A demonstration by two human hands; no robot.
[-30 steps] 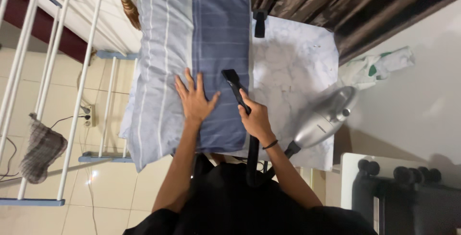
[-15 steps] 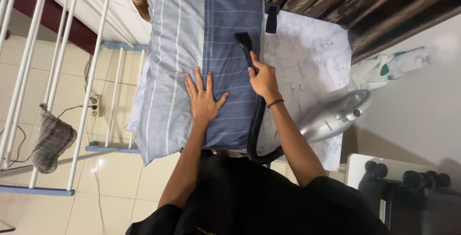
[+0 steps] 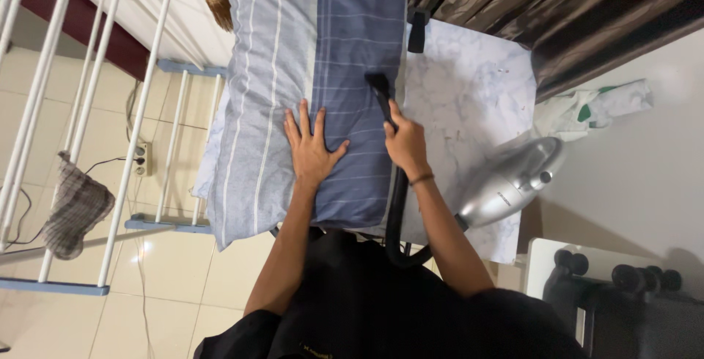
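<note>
Head view
Left hand [image 3: 314, 148]: spread flat, palm down on the striped blue pillow [image 3: 308, 88].
Right hand [image 3: 405, 144]: closed around the black nozzle [image 3: 381, 95], whose tip touches the pillow's right edge.
Pillow: lies on the marbled table [image 3: 469, 88].
Silver steamer body [image 3: 510, 181]: right, near table edge.

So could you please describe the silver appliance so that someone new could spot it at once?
Start at the marble-patterned table that carries the striped blue pillow. On the table's right edge, past the right hand, lies the silver canister, joined to a black hose. It is the only shiny, rounded metallic thing there.
</note>
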